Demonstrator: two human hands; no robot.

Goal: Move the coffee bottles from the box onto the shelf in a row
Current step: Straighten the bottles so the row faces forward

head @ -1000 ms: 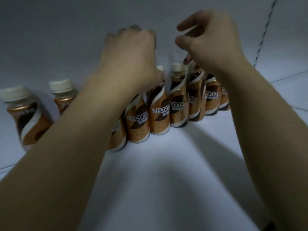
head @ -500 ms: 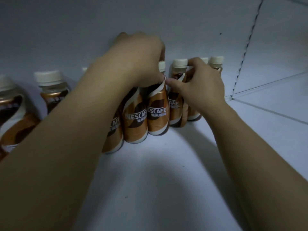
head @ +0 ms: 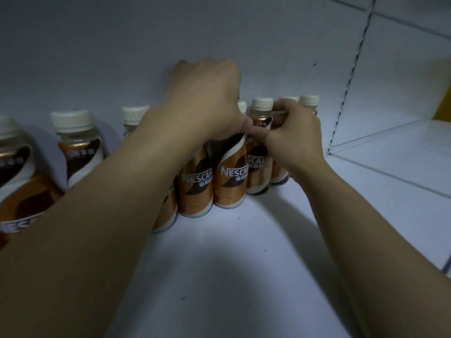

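Observation:
Several brown Nescafe coffee bottles with white caps stand in a row along the back of the white shelf (head: 219, 264). My left hand (head: 207, 101) curls over the tops of the middle bottles (head: 195, 189), gripping them from above. My right hand (head: 290, 135) grips a bottle (head: 258, 167) near the right end of the row, thumb on its neck. A further bottle cap (head: 309, 100) shows behind my right hand. Bottles at the left (head: 78, 147) stand apart from the hands. The box is out of view.
The shelf's white back wall (head: 122, 57) rises just behind the bottles. A slotted upright (head: 346, 81) separates this bay from the neighbouring shelf (head: 395, 152) on the right. Something yellow (head: 443, 108) shows at the far right edge.
My right hand came down from above the caps onto the bottles at the right end. My left hand stayed on the middle bottles. The view shifted left.

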